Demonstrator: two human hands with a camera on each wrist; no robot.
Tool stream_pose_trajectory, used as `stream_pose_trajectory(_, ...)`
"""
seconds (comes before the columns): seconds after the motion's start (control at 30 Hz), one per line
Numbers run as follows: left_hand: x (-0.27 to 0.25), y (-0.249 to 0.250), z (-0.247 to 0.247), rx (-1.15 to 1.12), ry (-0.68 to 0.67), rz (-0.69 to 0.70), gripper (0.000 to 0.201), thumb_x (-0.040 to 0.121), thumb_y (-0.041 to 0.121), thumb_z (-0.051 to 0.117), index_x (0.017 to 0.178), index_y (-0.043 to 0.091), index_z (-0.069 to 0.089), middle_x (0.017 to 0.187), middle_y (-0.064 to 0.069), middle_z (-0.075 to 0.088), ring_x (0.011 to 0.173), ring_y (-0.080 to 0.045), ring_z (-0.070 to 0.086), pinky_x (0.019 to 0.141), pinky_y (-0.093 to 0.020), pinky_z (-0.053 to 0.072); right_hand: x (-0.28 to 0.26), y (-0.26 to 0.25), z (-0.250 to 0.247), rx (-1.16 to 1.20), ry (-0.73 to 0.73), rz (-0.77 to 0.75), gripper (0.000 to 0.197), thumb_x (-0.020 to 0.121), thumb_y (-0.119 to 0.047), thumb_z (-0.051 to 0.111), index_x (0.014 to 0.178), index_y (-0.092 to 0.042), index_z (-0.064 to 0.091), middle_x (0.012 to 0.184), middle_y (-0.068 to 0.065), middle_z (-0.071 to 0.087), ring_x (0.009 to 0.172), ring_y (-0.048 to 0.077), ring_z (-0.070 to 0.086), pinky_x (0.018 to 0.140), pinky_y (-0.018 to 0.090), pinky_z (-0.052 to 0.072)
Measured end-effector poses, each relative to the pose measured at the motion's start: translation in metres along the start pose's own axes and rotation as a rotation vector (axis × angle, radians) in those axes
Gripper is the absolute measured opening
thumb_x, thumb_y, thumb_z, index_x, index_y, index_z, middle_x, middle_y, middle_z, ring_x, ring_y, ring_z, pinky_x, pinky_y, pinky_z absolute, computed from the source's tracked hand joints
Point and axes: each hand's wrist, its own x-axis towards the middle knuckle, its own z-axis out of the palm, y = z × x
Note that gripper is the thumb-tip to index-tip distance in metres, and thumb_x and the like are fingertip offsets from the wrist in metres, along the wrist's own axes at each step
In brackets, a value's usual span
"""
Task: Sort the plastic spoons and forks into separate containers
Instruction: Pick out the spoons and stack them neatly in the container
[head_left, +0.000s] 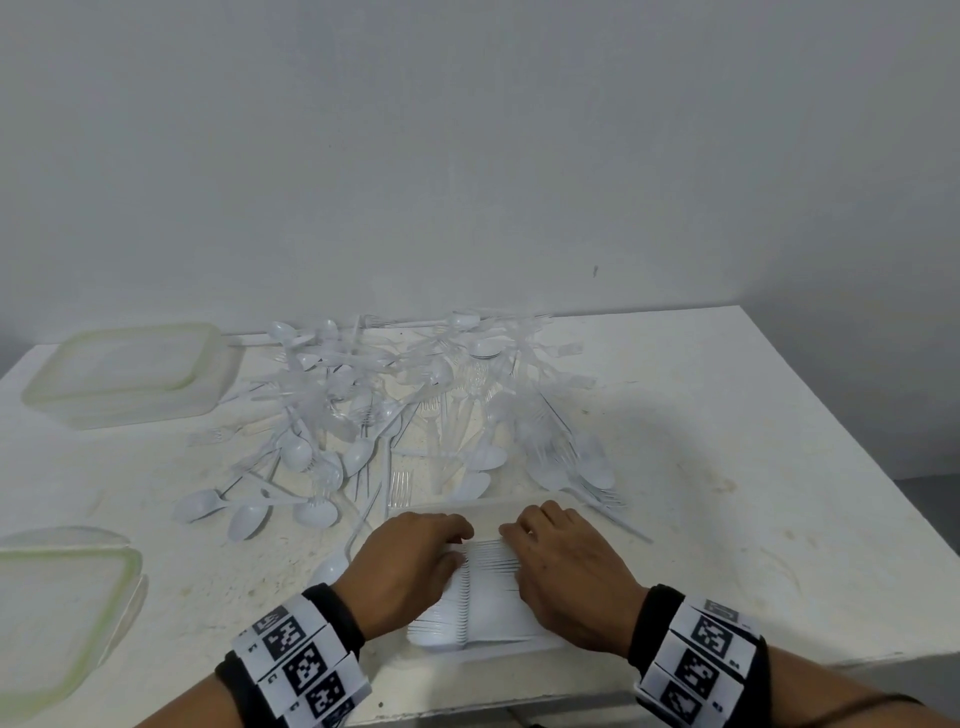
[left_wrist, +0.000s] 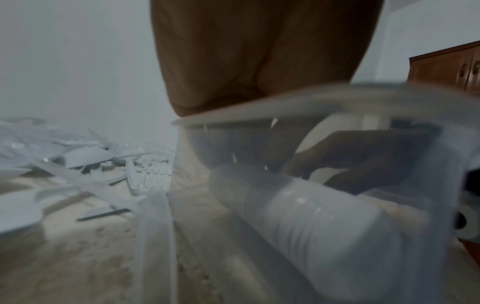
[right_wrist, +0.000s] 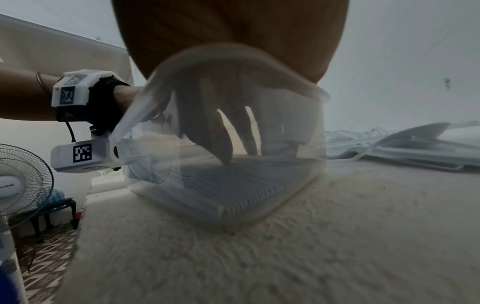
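Both in the clear container (head_left: 524, 652) at table's (head_left: 753, 509) near edge, left hand (head_left: 410, 566) and right hand (head_left: 566, 577) pressing flat on nested spoon stack (head_left: 483, 603), fingers prob. relaxed; light, slick, springy; squeeze at both ends; unsorted pile (head_left: 395, 405) beyond.

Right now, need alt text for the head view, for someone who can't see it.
Both hands, left hand and right hand, press on a nested stack of white spoons inside a clear container at the table's near edge. Behind lies a loose pile of plastic spoons and forks; an empty container sits far left.
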Motion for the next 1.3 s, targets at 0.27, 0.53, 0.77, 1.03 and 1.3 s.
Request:
stream_pose_trajectory(0.27,0.0,0.001,-0.004,0.004,-0.051,0.036,0.034,0.094,0.026,0.043,0.122,0.023,0.061,0.115,0.008,0.066,0.103,-0.013,0.061,0.09,-0.025,0.046,-0.001,0.0,-0.002,0.045,0.021,0.015,0.023,0.075,-0.03,0.047,0.088,-0.021,0.065,0.081,-0.004,0.06,0.069,0.014,0.053,0.063,0.028,0.051)
stream_pose_trajectory(0.53,0.002,-0.005,-0.004,-0.027,-0.057,0.042,0.032,0.094,0.022,0.044,0.118,0.021,0.064,0.109,0.007,0.068,0.098,-0.009,0.062,0.088,-0.023,0.047,0.0,-0.006,-0.005,0.121,0.062,0.036,0.022,0.078,-0.031,0.044,0.084,-0.023,0.064,0.078,-0.007,0.061,0.068,0.011,0.052,0.062,0.025,0.05)
stream_pose_trajectory(0.77,-0.004,-0.011,-0.012,-0.063,-0.06,0.008,0.038,0.086,0.027,0.039,0.108,0.019,0.069,0.099,0.008,0.072,0.088,-0.008,0.065,0.081,-0.024,0.051,0.007,-0.013,-0.005,0.12,0.065,-0.025,0.016,0.079,-0.029,0.049,0.084,-0.021,0.062,0.076,-0.006,0.061,0.066,0.013,0.051,0.061,0.027,0.048)
stream_pose_trajectory(1.03,-0.005,-0.009,-0.013,-0.045,-0.028,0.034,0.029,0.091,0.021,0.043,0.105,0.019,0.069,0.093,0.008,0.07,0.081,-0.007,0.063,0.073,-0.015,0.046,0.006,-0.012,-0.007,0.149,0.086,-0.032,0.015,0.079,-0.029,0.048,0.082,-0.023,0.061,0.075,-0.008,0.061,0.065,0.01,0.05,0.059,0.024,0.047)
stream_pose_trajectory(1.3,-0.012,-0.005,-0.021,0.002,-0.003,0.069,0.039,0.09,0.035,0.036,0.116,0.026,0.063,0.106,0.011,0.065,0.094,-0.008,0.06,0.083,-0.025,0.047,0.008,-0.007,-0.017,0.324,0.074,-0.066,0.022,0.085,-0.027,0.047,0.096,-0.017,0.063,0.09,-0.003,0.064,0.079,0.013,0.056,0.071,0.027,0.051)
